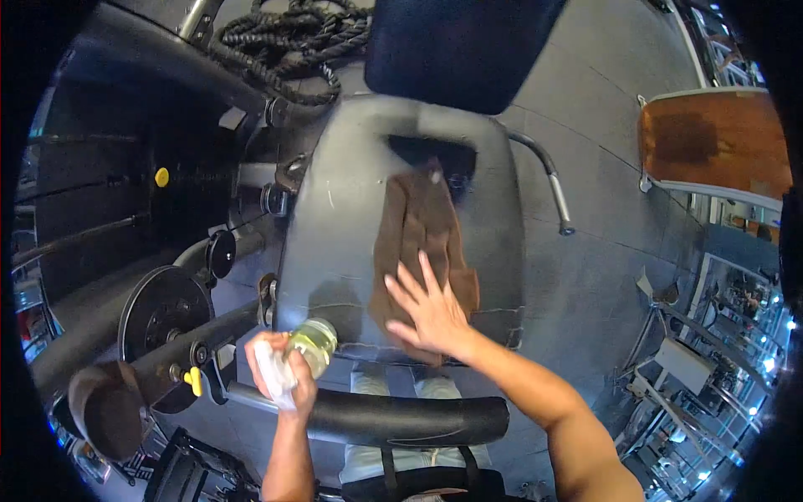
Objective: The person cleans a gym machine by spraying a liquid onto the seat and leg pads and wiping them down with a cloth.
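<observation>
My left hand is wrapped round a spray bottle with a white top and clear body holding yellow-green liquid. The bottle is tilted, its base toward the front left corner of a worn grey padded seat. On that seat lies a crumpled brown cloth. My right hand presses flat on the cloth's near part, fingers spread. Beyond the cloth the seat has a dark opening, and its near edge shows cracks.
A black padded roller crosses in front of my legs. At the left stand the machine's frame, a round disc and a yellow knob. A dark backrest, coiled rope, a handle and a brown bench lie further off.
</observation>
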Tool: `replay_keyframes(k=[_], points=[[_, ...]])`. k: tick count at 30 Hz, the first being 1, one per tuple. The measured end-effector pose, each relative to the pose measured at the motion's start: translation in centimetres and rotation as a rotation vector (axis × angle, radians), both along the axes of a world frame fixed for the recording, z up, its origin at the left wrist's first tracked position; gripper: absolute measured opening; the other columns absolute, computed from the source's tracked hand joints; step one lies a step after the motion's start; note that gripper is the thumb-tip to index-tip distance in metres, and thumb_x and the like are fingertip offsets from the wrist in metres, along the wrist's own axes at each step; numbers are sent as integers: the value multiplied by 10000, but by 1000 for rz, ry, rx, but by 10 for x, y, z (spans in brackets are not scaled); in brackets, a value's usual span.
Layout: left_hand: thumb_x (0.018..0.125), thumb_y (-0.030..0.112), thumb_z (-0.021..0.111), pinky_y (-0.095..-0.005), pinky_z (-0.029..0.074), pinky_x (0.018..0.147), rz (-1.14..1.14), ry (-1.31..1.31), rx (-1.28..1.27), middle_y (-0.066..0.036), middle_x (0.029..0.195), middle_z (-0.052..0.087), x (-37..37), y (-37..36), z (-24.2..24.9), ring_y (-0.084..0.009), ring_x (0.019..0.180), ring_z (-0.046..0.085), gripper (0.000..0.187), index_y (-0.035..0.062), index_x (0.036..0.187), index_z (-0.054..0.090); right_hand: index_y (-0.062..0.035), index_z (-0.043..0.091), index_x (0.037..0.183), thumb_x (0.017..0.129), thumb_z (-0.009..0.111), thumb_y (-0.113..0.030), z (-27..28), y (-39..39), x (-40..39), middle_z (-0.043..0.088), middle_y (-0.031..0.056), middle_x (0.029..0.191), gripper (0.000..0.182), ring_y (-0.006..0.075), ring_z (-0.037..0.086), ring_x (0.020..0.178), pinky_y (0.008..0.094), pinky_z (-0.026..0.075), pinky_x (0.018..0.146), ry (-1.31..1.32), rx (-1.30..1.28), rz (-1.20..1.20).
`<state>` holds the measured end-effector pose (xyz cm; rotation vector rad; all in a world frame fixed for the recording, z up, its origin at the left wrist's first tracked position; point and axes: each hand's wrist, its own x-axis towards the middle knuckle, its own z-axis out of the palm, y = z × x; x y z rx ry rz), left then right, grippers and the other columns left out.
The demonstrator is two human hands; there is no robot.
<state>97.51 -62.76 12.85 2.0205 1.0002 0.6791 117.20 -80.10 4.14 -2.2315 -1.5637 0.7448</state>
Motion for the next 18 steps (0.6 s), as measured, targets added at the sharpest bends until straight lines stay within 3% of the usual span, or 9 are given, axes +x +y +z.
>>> replay_keyframes(k=[2, 4, 7, 8, 10, 12, 14, 16, 18], points=[[892, 176, 619, -417, 499, 824, -123, 139, 98, -142, 1009, 509, -9, -2, -2, -282, 920, 566, 195, 15, 982, 554, -134, 376, 1512, 869, 618, -539, -23, 61, 28, 292, 189, 1575, 798, 486, 110, 1479, 713, 289, 1065, 9, 56, -58], [874, 230, 648, -438, 507, 821, -121, 104, 37, -140, 1034, 509, -8, -6, -2, -277, 926, 559, 232, 41, 951, 537, -117, 389, 1501, 878, 601, -524, -51, 134, 59, 285, 196, 1575, 774, 498, 135, 1467, 718, 290, 1060, -30, 85, -139], [834, 243, 687, -443, 520, 814, -133, 90, -3, -114, 1032, 485, -12, -4, -2, -279, 941, 561, 264, 77, 950, 517, -106, 438, 1464, 898, 567, -521, -101, 235, 97, 353, 193, 1542, 714, 512, 186, 1446, 673, 273, 1108, -142, 236, -140], [807, 250, 716, -441, 530, 788, -121, 87, -20, -100, 1014, 489, -16, -6, -3, -287, 932, 580, 274, 99, 930, 524, -101, 521, 1406, 885, 554, -526, -116, 260, 110, 409, 178, 1517, 673, 492, 239, 1434, 651, 212, 1141, -160, 283, -132], [778, 258, 732, -417, 536, 755, -116, 34, -27, -88, 947, 483, -18, -6, -4, -240, 827, 533, 274, 115, 876, 520, -157, 546, 1393, 916, 495, -496, -141, 291, 140, 404, 135, 1536, 588, 456, 258, 1445, 639, 204, 1154, -273, 146, -82], [830, 244, 656, -415, 500, 822, -124, 2, 7, -106, 1011, 431, -33, -6, -14, -234, 893, 480, 265, 99, 951, 470, -150, 487, 1445, 946, 471, -454, -142, 290, 169, 338, 121, 1578, 584, 398, 266, 1459, 602, 297, 1135, -320, 48, -153], [862, 290, 691, -465, 520, 870, -254, 79, -28, -88, 1137, 448, -42, -2, -4, -276, 995, 542, 314, 109, 1023, 491, -147, 498, 1434, 950, 466, -430, -159, 273, 196, 453, 111, 1509, 562, 354, 398, 1399, 571, 355, 1101, -276, 121, -358], [870, 306, 709, -484, 536, 877, -323, 127, -45, -86, 1190, 460, -41, 6, 6, -296, 1029, 577, 339, 113, 1056, 502, -146, 502, 1426, 963, 463, -416, -145, 241, 220, 579, 103, 1388, 538, 330, 530, 1285, 552, 395, 1058, -272, -11, -356], [855, 294, 710, -472, 545, 843, -334, 136, -46, -101, 1171, 469, -31, 11, 7, -292, 996, 583, 337, 112, 1049, 505, -131, 525, 1399, 981, 451, -416, -199, 186, 254, 650, 115, 1275, 512, 347, 590, 1194, 554, 374, 1060, -473, 169, -295]])
